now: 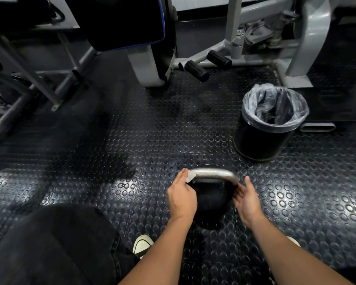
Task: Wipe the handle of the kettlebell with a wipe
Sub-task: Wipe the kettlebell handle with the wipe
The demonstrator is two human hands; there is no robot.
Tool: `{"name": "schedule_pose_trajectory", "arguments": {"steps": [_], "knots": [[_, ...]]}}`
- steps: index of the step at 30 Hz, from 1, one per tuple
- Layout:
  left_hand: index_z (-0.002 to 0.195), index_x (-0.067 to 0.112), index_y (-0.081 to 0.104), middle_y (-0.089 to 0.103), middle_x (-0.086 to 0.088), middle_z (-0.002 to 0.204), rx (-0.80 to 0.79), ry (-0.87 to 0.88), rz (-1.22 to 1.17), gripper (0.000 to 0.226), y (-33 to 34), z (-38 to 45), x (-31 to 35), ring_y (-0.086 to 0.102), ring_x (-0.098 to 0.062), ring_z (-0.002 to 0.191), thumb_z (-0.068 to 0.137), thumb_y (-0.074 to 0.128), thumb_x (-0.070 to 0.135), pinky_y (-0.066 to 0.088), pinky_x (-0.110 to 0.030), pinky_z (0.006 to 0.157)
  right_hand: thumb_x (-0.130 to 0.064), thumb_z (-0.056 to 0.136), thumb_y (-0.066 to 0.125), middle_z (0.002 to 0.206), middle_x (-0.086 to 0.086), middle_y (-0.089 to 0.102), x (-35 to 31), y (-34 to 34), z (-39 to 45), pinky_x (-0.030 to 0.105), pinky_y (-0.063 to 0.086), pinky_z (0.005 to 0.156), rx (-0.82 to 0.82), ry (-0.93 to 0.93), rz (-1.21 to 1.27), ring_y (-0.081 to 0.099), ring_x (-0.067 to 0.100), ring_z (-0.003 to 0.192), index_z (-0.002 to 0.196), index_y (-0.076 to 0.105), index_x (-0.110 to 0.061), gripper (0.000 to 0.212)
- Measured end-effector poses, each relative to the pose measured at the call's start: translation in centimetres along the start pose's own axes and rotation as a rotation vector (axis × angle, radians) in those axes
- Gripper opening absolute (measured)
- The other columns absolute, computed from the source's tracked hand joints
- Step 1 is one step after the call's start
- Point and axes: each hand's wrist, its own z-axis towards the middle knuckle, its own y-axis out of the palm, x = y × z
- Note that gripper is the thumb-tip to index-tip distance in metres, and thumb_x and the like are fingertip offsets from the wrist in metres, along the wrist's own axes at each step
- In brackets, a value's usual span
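Studded black rubber floor [115, 194] fills the scene, glossy where the light hits it. Nearest the camera are a dark trouser leg [49, 243] and a pale shoe [142, 243]. Just beyond, a black kettlebell [212, 199] stands upright on the floor between the two forearms, its grey metal handle [214, 174] arching over the top. The left hand [182, 197] grips the handle's left end with a white wipe [189, 176] bunched under its fingers, so that grip is clamped on the wipe and the bar together. The right hand [247, 199] sits at the handle's right end with straight, relaxed fingers, holding nothing; whether it touches the metal cannot be told.

Judging from this, the wiping step is in hand, starting at the left end. The next move probably calls for sliding the wipe along the arch to the right, with the free hand steadying the kettlebell.

Farther off stand a lined bin [269, 122] to the right and grey gym machines [308, 48] behind.
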Motion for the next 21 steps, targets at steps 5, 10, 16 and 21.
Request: {"name": "schedule_pose_trajectory", "arguments": {"steps": [5,10,16,21], "knots": [[0.141,0.015,0.062,0.059,0.006,0.146,0.015,-0.045,0.006,0.048,0.1,-0.1,-0.6,0.057,-0.015,0.133,0.101,0.046,-0.004,0.038,-0.025,0.116,-0.057,0.100,0.037,0.127,0.006,0.062,0.0,0.0,0.0,0.032,0.036,0.106,-0.004,0.007,0.008,0.053,0.016,0.116,0.144,0.044,-0.004,0.070],[0.144,0.017,0.059,0.053,0.013,0.150,-0.022,0.004,-0.004,0.050,0.2,-0.6,0.1,0.050,-0.007,0.139,0.101,0.044,-0.004,0.034,-0.024,0.119,-0.058,0.099,0.037,0.140,0.011,0.055,0.0,0.0,-0.1,0.032,0.036,0.106,0.002,0.005,0.002,0.052,0.016,0.119,0.143,0.045,-0.004,0.070],[0.149,0.020,0.052,0.052,0.010,0.151,0.043,-0.108,-0.029,0.049,0.9,-1.6,0.4,0.063,-0.013,0.126,0.104,0.046,0.003,0.047,-0.025,0.109,-0.059,0.099,0.037,0.139,0.010,0.055,0.1,0.1,-0.2,0.032,0.037,0.105,0.002,0.001,-0.009,0.051,0.017,0.123,0.145,0.043,-0.004,0.072],[0.141,0.017,0.062,0.060,0.007,0.143,0.109,-0.111,-0.086,0.040,1.7,-2.0,1.0,0.063,-0.011,0.126,0.103,0.054,0.004,0.043,-0.013,0.102,-0.058,0.100,0.035,0.135,0.006,0.057,0.2,0.0,0.0,0.035,0.029,0.114,0.025,-0.006,-0.029,0.047,0.019,0.132,0.144,0.043,-0.004,0.071]]}}
